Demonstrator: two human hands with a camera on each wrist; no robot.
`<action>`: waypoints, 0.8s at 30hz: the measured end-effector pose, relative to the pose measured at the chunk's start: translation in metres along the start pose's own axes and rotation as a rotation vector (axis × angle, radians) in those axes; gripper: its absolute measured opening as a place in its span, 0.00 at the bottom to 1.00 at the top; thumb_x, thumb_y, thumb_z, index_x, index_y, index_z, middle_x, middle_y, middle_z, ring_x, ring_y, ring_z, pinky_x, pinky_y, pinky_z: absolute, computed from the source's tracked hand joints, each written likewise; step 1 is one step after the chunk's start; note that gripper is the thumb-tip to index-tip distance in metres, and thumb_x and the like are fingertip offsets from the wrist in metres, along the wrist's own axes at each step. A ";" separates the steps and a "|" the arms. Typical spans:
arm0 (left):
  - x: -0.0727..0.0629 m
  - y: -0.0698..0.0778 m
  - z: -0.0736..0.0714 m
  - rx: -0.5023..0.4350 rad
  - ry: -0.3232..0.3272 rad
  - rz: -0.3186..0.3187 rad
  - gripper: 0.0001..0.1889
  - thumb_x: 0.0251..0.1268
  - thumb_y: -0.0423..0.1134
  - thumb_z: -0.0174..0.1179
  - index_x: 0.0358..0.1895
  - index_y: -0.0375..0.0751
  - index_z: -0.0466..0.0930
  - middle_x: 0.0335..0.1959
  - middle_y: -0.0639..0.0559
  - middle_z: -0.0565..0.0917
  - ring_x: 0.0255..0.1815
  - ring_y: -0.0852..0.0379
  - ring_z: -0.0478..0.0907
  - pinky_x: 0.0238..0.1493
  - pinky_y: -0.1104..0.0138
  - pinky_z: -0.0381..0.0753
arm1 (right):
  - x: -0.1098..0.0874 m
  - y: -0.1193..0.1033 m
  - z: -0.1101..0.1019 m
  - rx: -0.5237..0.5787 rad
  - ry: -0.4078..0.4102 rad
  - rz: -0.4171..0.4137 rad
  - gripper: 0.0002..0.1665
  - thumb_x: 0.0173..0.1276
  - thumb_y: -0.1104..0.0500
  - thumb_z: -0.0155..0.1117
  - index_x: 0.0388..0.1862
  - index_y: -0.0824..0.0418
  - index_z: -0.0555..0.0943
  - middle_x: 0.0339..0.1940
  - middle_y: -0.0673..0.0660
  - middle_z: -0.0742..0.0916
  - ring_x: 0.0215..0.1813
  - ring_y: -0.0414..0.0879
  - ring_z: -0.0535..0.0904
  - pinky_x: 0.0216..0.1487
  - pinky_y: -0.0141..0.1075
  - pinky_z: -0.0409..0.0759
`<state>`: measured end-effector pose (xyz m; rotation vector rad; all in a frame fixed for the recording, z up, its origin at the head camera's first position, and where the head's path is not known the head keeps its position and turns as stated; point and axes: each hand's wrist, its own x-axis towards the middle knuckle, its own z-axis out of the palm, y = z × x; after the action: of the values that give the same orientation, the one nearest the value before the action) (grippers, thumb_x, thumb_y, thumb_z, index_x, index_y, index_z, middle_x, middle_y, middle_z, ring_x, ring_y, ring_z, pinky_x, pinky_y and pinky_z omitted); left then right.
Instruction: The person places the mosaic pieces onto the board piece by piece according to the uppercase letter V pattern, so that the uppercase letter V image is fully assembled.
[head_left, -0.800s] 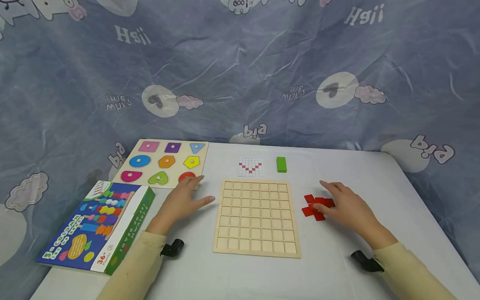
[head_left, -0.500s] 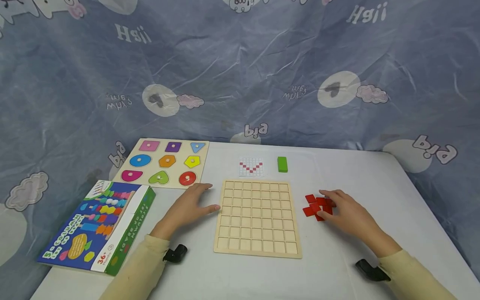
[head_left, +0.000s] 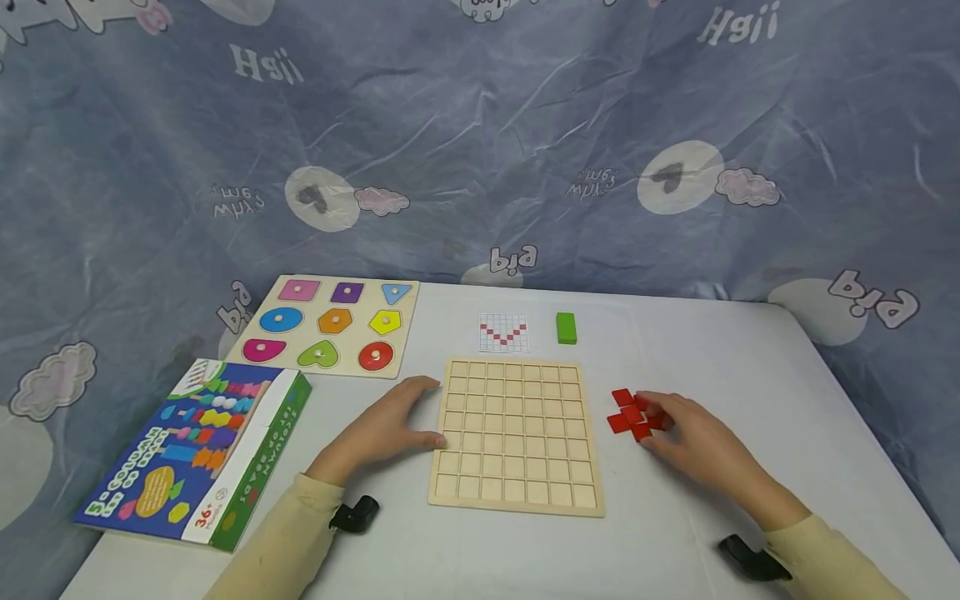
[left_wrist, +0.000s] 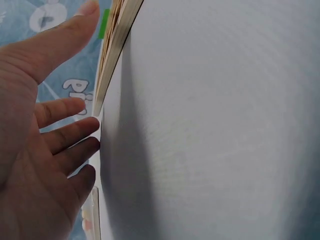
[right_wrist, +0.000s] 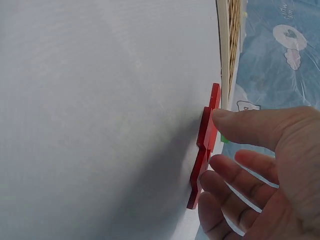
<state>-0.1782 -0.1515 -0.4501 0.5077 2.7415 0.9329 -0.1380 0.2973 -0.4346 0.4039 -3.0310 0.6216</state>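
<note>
The wooden grid board (head_left: pixel 517 433) lies flat on the white table. My left hand (head_left: pixel 378 433) is at its left edge, the thumb at the rim and the fingers spread; the left wrist view shows the fingers (left_wrist: pixel 70 132) apart, holding nothing. To the right of the board is a small pile of red square tiles (head_left: pixel 622 422), some overlapping. My right hand (head_left: pixel 697 446) is beside the pile, with thumb and forefinger on either side of its right part. In the right wrist view a gap separates the thumb from the bent fingers (right_wrist: pixel 225 172), close to the tiles (right_wrist: pixel 204 135); some tiles are hidden.
Behind the board lie a small pattern card (head_left: pixel 503 333) with a red V and a green block (head_left: pixel 566 328). At the left are a shape puzzle board (head_left: pixel 352 354) and a blue-and-green toy box (head_left: pixel 176 458). A patterned curtain (head_left: pixel 480 150) hangs behind the table.
My left hand has moved right and toward me, reaching the board's left edge. My right hand has shifted slightly toward me, its forefinger and thumb closer together around the right part of the pile.
</note>
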 end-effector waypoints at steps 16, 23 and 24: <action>0.001 -0.009 0.002 0.057 -0.140 0.062 0.58 0.44 0.59 0.79 0.80 0.48 0.59 0.84 0.53 0.51 0.84 0.48 0.40 0.81 0.49 0.45 | 0.001 0.002 0.004 -0.002 -0.003 -0.052 0.18 0.56 0.65 0.80 0.45 0.56 0.85 0.43 0.51 0.87 0.41 0.45 0.79 0.45 0.47 0.84; 0.001 -0.009 0.002 0.064 -0.164 0.070 0.59 0.45 0.58 0.79 0.81 0.46 0.56 0.84 0.51 0.49 0.84 0.49 0.38 0.82 0.52 0.41 | 0.003 0.003 0.005 -0.014 -0.003 -0.055 0.17 0.57 0.65 0.79 0.45 0.55 0.86 0.46 0.53 0.86 0.43 0.47 0.80 0.47 0.49 0.84; 0.001 -0.009 0.001 0.062 -0.165 0.072 0.59 0.45 0.58 0.79 0.81 0.46 0.56 0.84 0.51 0.49 0.84 0.49 0.38 0.82 0.52 0.41 | 0.003 0.003 0.005 -0.021 -0.002 -0.057 0.17 0.57 0.65 0.79 0.45 0.55 0.86 0.46 0.53 0.86 0.43 0.46 0.80 0.46 0.48 0.84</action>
<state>-0.1813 -0.1568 -0.4570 0.6674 2.6252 0.7853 -0.1412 0.2976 -0.4398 0.4881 -3.0137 0.5865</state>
